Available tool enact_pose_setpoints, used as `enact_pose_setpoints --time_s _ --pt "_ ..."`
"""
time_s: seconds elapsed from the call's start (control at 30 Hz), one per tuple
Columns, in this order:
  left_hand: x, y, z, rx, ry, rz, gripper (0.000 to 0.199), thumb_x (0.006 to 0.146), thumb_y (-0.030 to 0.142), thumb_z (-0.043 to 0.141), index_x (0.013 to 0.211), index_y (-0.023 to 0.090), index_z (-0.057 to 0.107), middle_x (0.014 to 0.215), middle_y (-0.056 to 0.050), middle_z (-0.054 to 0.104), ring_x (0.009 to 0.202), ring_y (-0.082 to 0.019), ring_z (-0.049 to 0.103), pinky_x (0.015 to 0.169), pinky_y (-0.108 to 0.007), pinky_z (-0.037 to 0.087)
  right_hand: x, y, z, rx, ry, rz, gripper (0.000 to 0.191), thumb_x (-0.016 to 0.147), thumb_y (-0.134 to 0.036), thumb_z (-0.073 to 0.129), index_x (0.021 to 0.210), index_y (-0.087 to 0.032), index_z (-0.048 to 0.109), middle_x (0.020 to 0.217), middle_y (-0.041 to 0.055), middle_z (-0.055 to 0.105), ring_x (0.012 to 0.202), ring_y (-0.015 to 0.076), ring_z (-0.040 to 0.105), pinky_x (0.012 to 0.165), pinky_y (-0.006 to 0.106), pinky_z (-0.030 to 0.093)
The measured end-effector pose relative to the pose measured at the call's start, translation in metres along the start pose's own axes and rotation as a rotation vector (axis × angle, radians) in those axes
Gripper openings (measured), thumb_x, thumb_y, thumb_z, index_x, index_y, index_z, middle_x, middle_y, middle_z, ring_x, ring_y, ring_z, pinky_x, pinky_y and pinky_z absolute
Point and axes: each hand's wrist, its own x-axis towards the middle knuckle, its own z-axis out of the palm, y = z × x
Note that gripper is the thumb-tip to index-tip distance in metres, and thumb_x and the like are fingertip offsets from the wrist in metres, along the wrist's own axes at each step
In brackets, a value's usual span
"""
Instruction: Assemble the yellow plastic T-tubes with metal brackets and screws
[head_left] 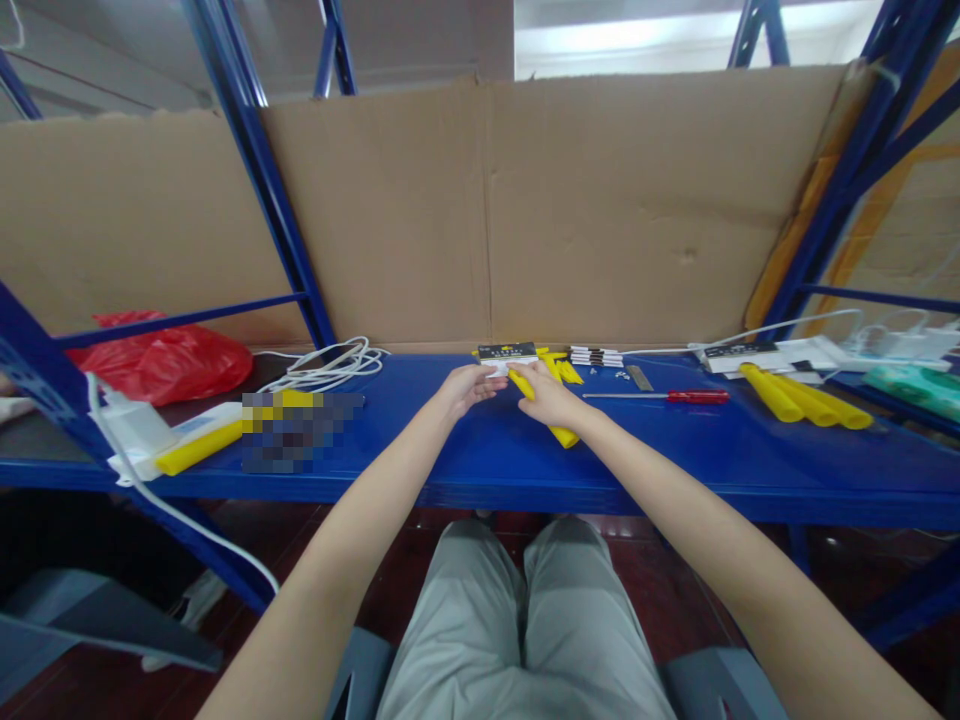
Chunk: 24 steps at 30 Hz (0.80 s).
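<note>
My right hand (pixel 551 395) is closed round a yellow tube-shaped handle (pixel 565 437), whose lower end sticks out below the palm toward the front of the bench. Close to it on the left, my left hand (pixel 471 390) has its fingers partly curled, with the thumb against a small white piece (pixel 495 370) at the tube's upper end. How the white piece joins the tube is hidden by the fingers. Just behind both hands lie a black-and-white box (pixel 508 351) and several small yellow pieces (pixel 568 373).
Right of my hands lie a red-handled screwdriver (pixel 697 397), a small metal strip (pixel 640 377), stacked white-and-black parts (pixel 596 357) and yellow tubes (pixel 806 397). At left are coiled white cable (pixel 341 365), another yellow tube (pixel 201 447) and a red bag (pixel 172 360). Cardboard (pixel 585 210) walls the back.
</note>
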Motion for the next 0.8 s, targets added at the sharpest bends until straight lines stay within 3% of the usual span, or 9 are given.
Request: enact_pose_setpoints --time_s 0.53,0.7,0.8 --pt "-0.002 0.000 0.002 0.037 -0.039 0.035 0.007 0.084 0.007 0.057 0.085 0.010 0.064 0.059 -0.007 0.068 0.051 -0.013 0.066 0.052 -0.018 0.049 0.000 0.002 -0.008 -0.009 -0.049 -0.051 0.068 0.076 -0.007 0.051 0.142 -0.020 0.044 0.126 0.0124 0.055 0.116 0.0255 0.052 0.104 0.045 0.036" --pt "-0.002 -0.001 0.002 0.044 -0.062 0.096 0.009 0.084 0.019 0.065 0.087 0.011 0.063 0.062 -0.006 0.069 0.051 -0.012 0.065 0.051 -0.019 0.048 0.001 0.001 -0.013 0.048 0.008 -0.059 0.067 0.076 -0.005 0.049 0.141 -0.023 0.047 0.128 0.0109 0.056 0.118 0.0248 0.052 0.105 0.046 0.037" --pt "-0.004 -0.001 0.003 0.061 -0.077 0.142 0.012 0.084 0.024 0.066 0.085 0.013 0.062 0.066 -0.006 0.069 0.054 -0.012 0.066 0.050 -0.019 0.047 0.002 0.002 -0.022 0.096 0.061 -0.004 0.066 0.076 -0.006 0.049 0.140 -0.023 0.049 0.133 0.0129 0.054 0.110 0.0261 0.058 0.096 0.046 0.047"
